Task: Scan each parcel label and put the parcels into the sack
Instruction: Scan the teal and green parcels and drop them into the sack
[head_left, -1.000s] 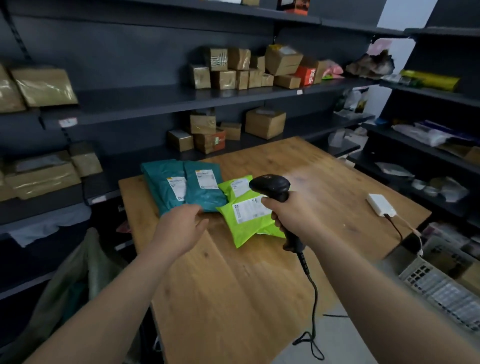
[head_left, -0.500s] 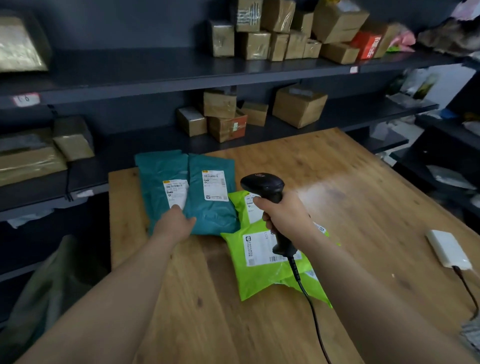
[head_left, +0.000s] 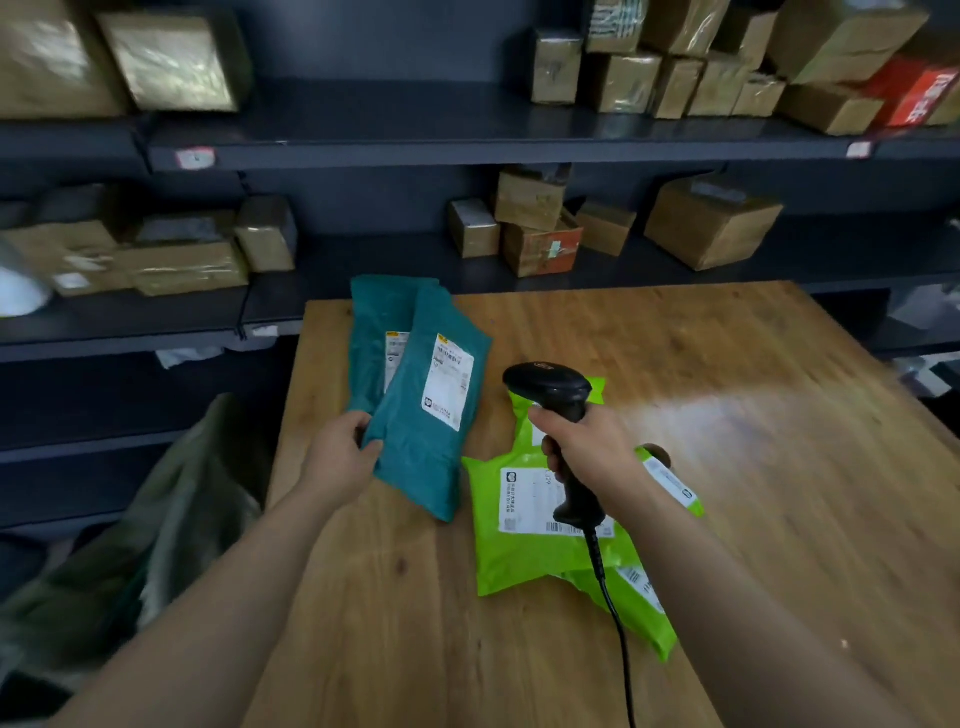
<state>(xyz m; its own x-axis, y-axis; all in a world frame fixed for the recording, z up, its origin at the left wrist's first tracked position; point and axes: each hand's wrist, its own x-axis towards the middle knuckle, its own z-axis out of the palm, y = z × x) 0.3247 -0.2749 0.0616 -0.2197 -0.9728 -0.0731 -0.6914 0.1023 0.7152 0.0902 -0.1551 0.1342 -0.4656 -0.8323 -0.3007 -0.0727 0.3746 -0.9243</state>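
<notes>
Centrally, gripped a teal parcel (head_left: 426, 415) by its lower left edge with the left hand (head_left: 340, 457), edge pinched between thumb and fingers. Held it tilted, white label facing up, with its upper end overlapping a second teal parcel (head_left: 371, 338) that lay flat near the far left corner of the wooden counter (head_left: 727, 467). Clasped a black corded scanner (head_left: 550, 387) by the handle in the right hand (head_left: 587, 447), fingers wrapped around the grip, just right of the held parcel and not touching it. Held the scanner upright over a pile of overlapping lime-green parcels (head_left: 519, 551), labels up, directly beneath that hand, with the cable trailing toward the near edge. Showed a drab green sack (head_left: 156, 519) slumped beside the counter's left side, below the left forearm, well apart from the held parcel. Showed dark shelves (head_left: 415, 135) behind, stacked with taped brown boxes (head_left: 711, 223).
</notes>
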